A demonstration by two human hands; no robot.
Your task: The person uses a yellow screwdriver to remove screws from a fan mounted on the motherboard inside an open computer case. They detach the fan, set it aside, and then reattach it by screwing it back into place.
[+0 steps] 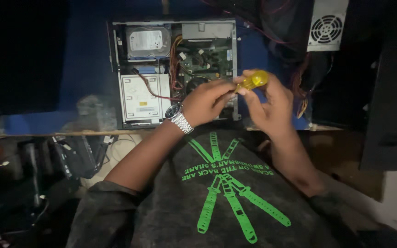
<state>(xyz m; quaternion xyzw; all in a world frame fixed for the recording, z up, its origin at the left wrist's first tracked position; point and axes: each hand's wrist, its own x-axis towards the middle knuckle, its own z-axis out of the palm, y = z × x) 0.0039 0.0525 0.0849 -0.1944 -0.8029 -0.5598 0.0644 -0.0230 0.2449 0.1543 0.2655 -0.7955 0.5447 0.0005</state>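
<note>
While the opened grey metal computer case (175, 73) fills the upper middle of the frame on a blue tabletop (88, 69), both hands meet just below its right edge. Right hand (269, 103) curls loosely round a translucent yellow plastic screwdriver handle (252, 81), fingers half closed. Left hand (205, 102), a silver metal wristwatch (178, 117) on its wrist, pinches the handle's lower end with bunched fingertips.

You see a dim frame: light falls centrally on the open computer case (175, 69); edges go black, soft.
</note>
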